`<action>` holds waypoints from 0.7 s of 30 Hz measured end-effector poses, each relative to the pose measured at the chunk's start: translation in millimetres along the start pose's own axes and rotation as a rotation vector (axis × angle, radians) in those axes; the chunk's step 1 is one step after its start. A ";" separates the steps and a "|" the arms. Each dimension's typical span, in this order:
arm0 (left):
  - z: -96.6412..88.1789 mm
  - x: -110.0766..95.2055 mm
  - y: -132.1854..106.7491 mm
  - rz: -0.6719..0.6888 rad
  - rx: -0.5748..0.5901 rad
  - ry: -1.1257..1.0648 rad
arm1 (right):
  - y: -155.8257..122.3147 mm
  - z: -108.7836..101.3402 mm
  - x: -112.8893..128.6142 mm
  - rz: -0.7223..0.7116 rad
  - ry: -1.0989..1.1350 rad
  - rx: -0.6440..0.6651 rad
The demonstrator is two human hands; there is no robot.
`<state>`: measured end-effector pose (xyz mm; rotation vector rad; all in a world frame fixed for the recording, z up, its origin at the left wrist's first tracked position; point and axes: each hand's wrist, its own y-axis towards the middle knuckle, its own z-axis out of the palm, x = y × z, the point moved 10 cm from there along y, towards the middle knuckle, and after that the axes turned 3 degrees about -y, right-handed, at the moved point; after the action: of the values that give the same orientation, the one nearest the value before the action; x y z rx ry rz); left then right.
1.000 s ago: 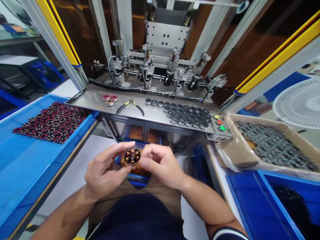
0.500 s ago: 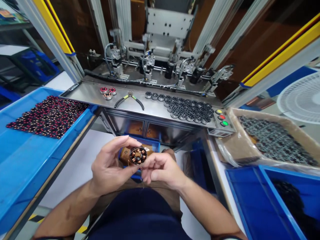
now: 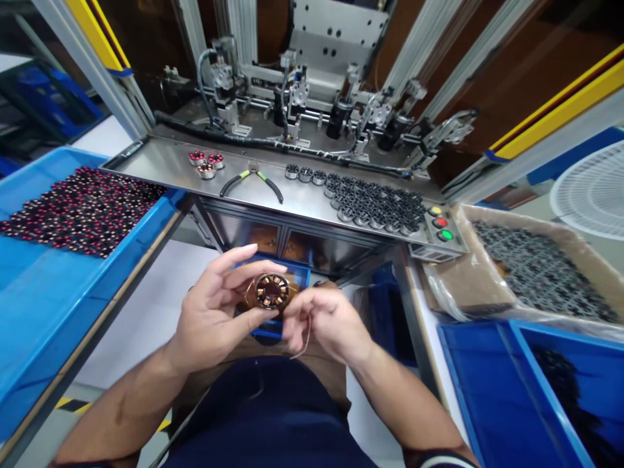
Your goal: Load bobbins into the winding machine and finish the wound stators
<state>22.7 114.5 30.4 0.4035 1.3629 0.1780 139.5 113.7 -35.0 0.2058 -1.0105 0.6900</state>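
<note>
A round motor stator [image 3: 272,291] with copper windings sits between the thumb and fingers of my left hand [image 3: 209,312], its open face turned up toward me. Thin copper wire ends stick out from its sides. Just to the right, my right hand [image 3: 326,322] has its fingers closed in a pinch on a copper wire [image 3: 307,335], whose loose end hangs below the fingers. Both hands are above my lap, in front of the metal bench.
On the metal bench [image 3: 170,170] lie wire cutters [image 3: 252,179], several wound stators [image 3: 206,169] and many dark cores [image 3: 373,201]. A blue tray [image 3: 34,286] of stators stands left. A carton [image 3: 487,292], blue bins [image 3: 480,383] and button box [image 3: 441,227] are right.
The stator has turned to face up more fully and moved up slightly. My right hand has shifted a little right, and a copper wire now shows in its fingers.
</note>
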 end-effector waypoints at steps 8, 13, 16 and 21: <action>13.2 10.5 -7.8 -0.056 0.062 -0.052 | 0.1 -4.5 21.7 -0.042 -0.181 -0.122; 7.0 15.9 -2.4 -0.065 0.008 -0.122 | -1.8 -4.1 10.3 -0.051 -0.249 -0.080; 4.0 13.3 0.0 -0.048 0.022 -0.145 | -5.0 -10.4 -0.9 -0.005 -0.325 -0.046; -0.3 5.6 -5.4 0.042 0.009 -0.005 | -12.7 -24.6 28.3 -0.117 -0.518 -0.137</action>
<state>23.0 111.6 23.2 0.4402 1.3509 0.2056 174.5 127.6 -22.6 0.3308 -1.5225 0.4639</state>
